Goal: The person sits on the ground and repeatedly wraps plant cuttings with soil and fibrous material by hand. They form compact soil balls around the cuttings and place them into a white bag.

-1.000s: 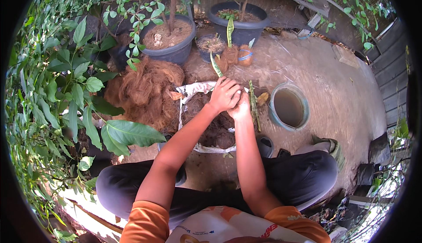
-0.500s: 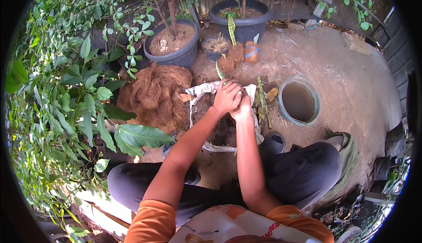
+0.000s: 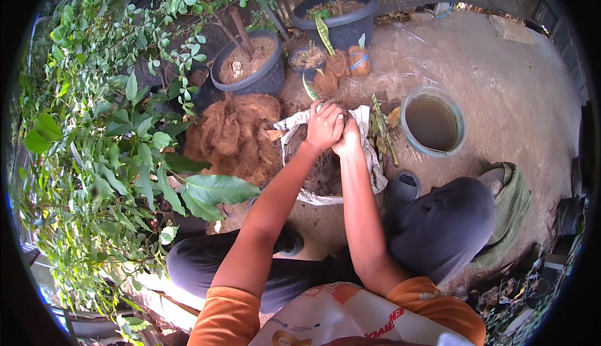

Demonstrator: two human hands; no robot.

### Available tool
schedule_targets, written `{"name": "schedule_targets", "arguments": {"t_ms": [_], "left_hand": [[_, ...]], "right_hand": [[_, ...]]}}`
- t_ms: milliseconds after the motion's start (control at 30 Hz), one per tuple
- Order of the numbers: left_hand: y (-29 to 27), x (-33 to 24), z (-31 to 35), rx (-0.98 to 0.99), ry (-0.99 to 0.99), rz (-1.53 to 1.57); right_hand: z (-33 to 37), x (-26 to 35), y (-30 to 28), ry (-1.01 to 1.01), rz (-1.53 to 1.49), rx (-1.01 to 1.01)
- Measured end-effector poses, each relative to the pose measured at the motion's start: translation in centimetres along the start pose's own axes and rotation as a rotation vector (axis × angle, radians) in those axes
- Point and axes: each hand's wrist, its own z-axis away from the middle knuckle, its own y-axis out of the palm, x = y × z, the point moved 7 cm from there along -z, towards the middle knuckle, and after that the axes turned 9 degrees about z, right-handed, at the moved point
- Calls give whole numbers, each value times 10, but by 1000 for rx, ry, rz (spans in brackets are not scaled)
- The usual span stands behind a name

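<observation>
Over an open white sack [image 3: 325, 199] of dark, crumbly soil-like material [image 3: 322, 174], my two hands are pressed together. My left hand [image 3: 325, 127] is closed, its fingers lapping over my right hand [image 3: 348, 140], which is closed too. A variegated snake plant cutting [image 3: 308, 88] sticks out past the fingertips, tilted to the left. Its lower end is hidden inside my grip. Beyond it stand small fibre-wrapped bundles [image 3: 337, 64], one with an upright leaf [image 3: 323, 35], another tied with blue string [image 3: 360, 62].
Left of the sack lies a heap of brown coconut fibre [image 3: 235, 136]. A round tub of murky water [image 3: 432, 123] stands at right, with cut green stems [image 3: 384, 130] nearer the sack. Large black pots [image 3: 250, 70] line the back. Leafy branches [image 3: 119, 158] crowd the left side.
My view has shifted slightly, so the surroundings sit differently in the picture. Both hands stay pressed together over the sack, with the leaf still sticking out.
</observation>
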Motion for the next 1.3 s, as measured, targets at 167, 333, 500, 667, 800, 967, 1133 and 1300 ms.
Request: {"name": "schedule_targets", "arguments": {"t_ms": [167,333,500,667,800,967,1133,1300], "left_hand": [[-17,2,-11,36,-26,-48],[-32,-3,-21,32,-40,-69],[-36,3,-9,-37,41,-58],[-13,4,7,40,-29,-13],[-25,24,-8,204,-86,80],[-73,34,-48,359,48,-83],[-61,14,-46,669,197,-267],[-45,17,-44,754,227,-294]], "right_hand": [[3,6,37,28,-40,55],[6,15,57,71,-21,-89],[15,16,63,51,60,-107],[19,11,29,10,27,-22],[18,21,37,120,-105,-38],[15,45,47,84,-212,-115],[23,48,59,78,-178,-119],[31,46,72,140,-126,-115]]}}
